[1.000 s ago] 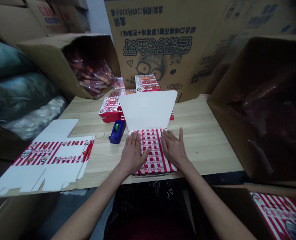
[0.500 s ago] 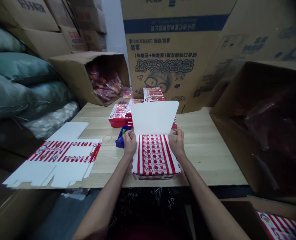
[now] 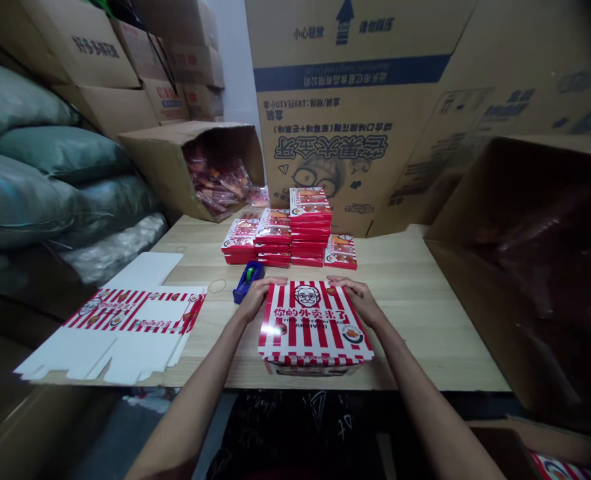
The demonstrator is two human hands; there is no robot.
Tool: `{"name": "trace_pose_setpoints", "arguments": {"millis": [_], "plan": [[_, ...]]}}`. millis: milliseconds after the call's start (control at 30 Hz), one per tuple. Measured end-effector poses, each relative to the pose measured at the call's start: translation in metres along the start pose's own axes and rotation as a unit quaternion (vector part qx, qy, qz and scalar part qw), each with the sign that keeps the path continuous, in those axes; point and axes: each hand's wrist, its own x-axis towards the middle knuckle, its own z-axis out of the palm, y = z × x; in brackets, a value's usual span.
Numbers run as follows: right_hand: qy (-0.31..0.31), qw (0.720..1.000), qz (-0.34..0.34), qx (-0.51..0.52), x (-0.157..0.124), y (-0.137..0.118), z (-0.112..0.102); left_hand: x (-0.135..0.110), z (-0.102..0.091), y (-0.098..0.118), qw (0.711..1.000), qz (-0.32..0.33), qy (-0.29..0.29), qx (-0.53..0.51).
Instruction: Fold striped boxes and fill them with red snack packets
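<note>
A red-and-white striped carton [image 3: 305, 333] sits near the front edge of the table, its printed lid lying down over the top. At its far left corner, my left hand [image 3: 259, 297] grips the box, fingers curled along the rear edge. My right hand [image 3: 362, 299] holds the far right corner in the same way. Behind the lid, part of the fingertips is hidden. Just beyond my left hand stands a blue tape dispenser [image 3: 248, 280] with a green roll. Several stacks of small red-and-white packs [image 3: 310, 230] rise behind the carton.
Flat striped carton blanks [image 3: 125, 327] lie on the table [image 3: 400, 280] at left, near a rubber band [image 3: 218, 286]. An open cardboard box [image 3: 160, 153] holds wrapped packets. Another large open box [image 3: 465, 280] stands at right. Stuffed sacks [image 3: 25, 193] are piled at far left.
The carton's lid, upright before with its white inside showing, has folded down towards me over the striped contents. Both hands remain at the rear corners. The view has tilted slightly upward.
</note>
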Motion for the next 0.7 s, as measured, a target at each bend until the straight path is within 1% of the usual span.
{"name": "trace_pose_setpoints", "arguments": {"millis": [67, 133, 200, 267, 367, 467, 567, 700], "plan": [[-0.010, 1.000, 0.006, -0.020, -0.005, -0.005, -0.004, -0.004, -0.005, 0.003, 1.000, -0.006, -0.029, -0.003], [0.001, 0.999, 0.007, -0.046, -0.005, -0.008, -0.002, -0.008, -0.005, 0.003, 0.999, -0.012, -0.040, -0.002], [0.031, 0.996, 0.008, -0.078, -0.001, -0.008, 0.006, -0.010, 0.001, -0.001, 0.999, -0.016, -0.029, 0.006], [0.065, 0.992, 0.010, -0.110, 0.005, -0.004, 0.017, -0.009, 0.008, -0.007, 1.000, -0.016, -0.006, 0.015], [0.094, 0.985, 0.015, -0.145, 0.016, 0.003, 0.028, -0.001, 0.016, -0.012, 0.999, -0.020, 0.030, 0.020], [0.077, 0.984, 0.008, -0.160, 0.027, 0.005, 0.033, 0.014, 0.018, -0.012, 0.998, -0.037, 0.030, 0.036], [0.029, 0.986, -0.002, -0.167, 0.038, 0.004, 0.036, 0.027, 0.020, -0.010, 0.996, -0.053, 0.009, 0.067], [-0.013, 0.985, -0.014, -0.170, 0.043, 0.004, 0.039, 0.031, 0.025, -0.013, 0.995, -0.046, -0.002, 0.089]]}}
